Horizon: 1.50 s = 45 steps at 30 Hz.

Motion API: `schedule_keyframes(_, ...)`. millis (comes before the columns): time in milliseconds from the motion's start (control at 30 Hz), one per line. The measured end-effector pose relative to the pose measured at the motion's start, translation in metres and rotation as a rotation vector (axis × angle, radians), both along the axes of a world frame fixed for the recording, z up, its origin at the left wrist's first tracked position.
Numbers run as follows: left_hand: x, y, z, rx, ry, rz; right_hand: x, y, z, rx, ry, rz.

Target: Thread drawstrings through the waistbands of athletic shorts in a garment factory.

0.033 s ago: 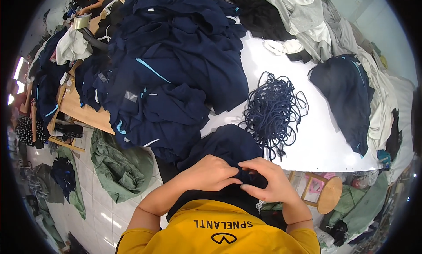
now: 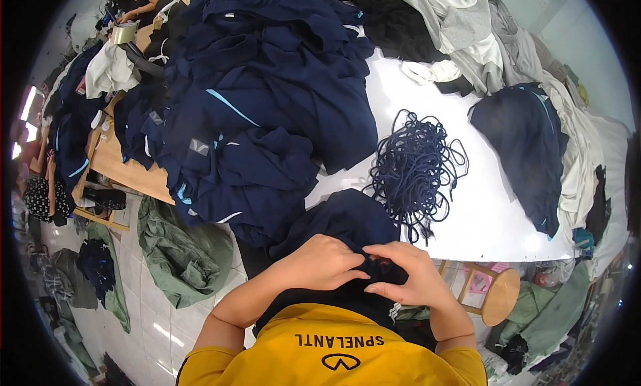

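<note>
A dark navy garment (image 2: 350, 216) lies bunched over the near table edge and down against my body. My left hand (image 2: 327, 262) is closed on it, fingers curled and thumb pressed in toward the fabric. Facing it, my right hand (image 2: 410, 276) curves around the same garment, its forefinger and thumb bent toward the left fingertips. Dark cloth fills the gap between the two hands; any small part held at the fingertips is hard to make out. Just beyond my right hand sits a tangled heap of navy cords (image 2: 417, 169) on the white tabletop (image 2: 494, 219).
A large pile of navy garments (image 2: 267, 72) covers the table's left side. Another navy garment (image 2: 524, 152) and grey and white cloth (image 2: 461, 26) lie to the right. A wooden stool (image 2: 501, 296) stands by the near right edge; a green sack (image 2: 183, 252) is on the floor.
The fingers of both hands have shifted very slightly at the navy garment. Everything else stays in place.
</note>
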<state>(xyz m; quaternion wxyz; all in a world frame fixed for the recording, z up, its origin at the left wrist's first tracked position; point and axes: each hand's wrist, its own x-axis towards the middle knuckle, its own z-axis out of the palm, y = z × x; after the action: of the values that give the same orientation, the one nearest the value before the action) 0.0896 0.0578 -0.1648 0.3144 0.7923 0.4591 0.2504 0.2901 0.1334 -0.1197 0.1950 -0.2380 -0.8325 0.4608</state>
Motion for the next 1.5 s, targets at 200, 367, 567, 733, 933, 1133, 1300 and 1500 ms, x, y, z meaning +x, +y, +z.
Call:
schedule_keyframes(200, 0.013, 0.011, 0.0, 0.354, -0.081, 0.522, 0.015, 0.01, -0.003, 0.088, 0.035, -0.328)
schedule_keyframes(367, -0.007, -0.003, -0.026, 0.047, -0.361, 0.458, 0.026, 0.016, -0.002, 0.113, 0.038, -0.353)
schedule_keyframes(567, -0.038, -0.015, -0.021, -0.445, -0.334, -0.202, 0.027, 0.017, -0.004, 0.041, -0.011, -0.059)
schedule_keyframes(733, -0.024, -0.014, -0.002, -0.309, -0.145, -0.172, 0.01, 0.005, -0.011, 0.044, -0.021, 0.084)
schedule_keyframes(933, 0.012, -0.029, -0.012, -0.18, -0.128, 0.203, -0.01, -0.013, -0.023, 0.162, -0.072, 0.027)
schedule_keyframes(1133, 0.026, -0.025, -0.031, 0.292, -0.104, 0.489, -0.016, -0.007, -0.039, -0.109, 0.069, -0.19)
schedule_keyframes(1300, -0.014, -0.002, -0.028, 0.536, 0.098, 0.379, -0.009, 0.011, -0.024, -0.274, 0.064, -0.267)
schedule_keyframes(1500, -0.066, 0.006, -0.015, 0.772, 0.27, 0.22, 0.01, 0.015, -0.028, -0.531, 0.002, -0.091)
